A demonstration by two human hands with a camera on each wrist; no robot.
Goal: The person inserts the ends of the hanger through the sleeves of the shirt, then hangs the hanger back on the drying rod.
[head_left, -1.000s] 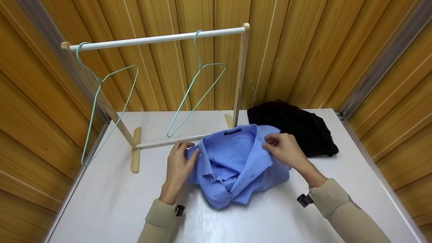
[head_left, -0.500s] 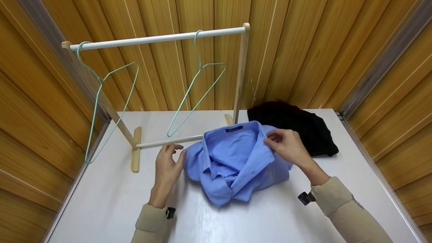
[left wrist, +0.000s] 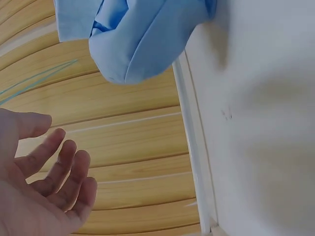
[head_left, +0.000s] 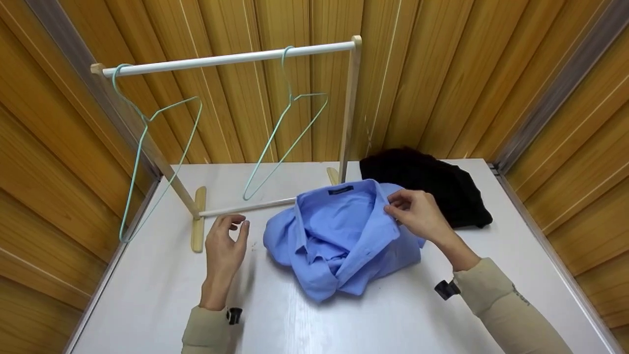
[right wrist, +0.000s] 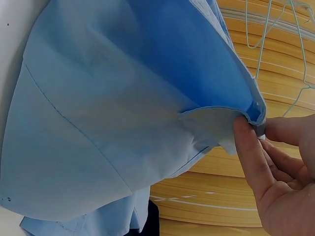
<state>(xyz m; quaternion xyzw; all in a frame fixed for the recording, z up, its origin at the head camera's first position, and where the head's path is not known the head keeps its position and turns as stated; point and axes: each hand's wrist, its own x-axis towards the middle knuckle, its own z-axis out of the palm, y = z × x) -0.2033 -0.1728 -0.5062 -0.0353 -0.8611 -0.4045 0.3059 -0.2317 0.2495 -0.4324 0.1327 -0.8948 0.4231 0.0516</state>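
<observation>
Shirt (head_left: pixel 327 233): centre of the frame, collar (head_left: pixel 382 216) lifted at its right.
Right hand (head_left: pixel 418 214): thumb and fingers pinch that collar, posed as half a second ago.
Left hand (head_left: pixel 225 250): fingers loosely bent, farther left than before, clear of the cloth.

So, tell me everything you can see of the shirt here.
The shirt is plain blue, in thin-looking cloth with visible seams, a collar and a dark label inside the neck; any writing there is too small to read. It lies bunched and creased on the white table, neck open and facing up. The right hand pinches its edge by the collar; the left hand is apart from it. Whether it touches the black cloth behind cannot be told.
</observation>
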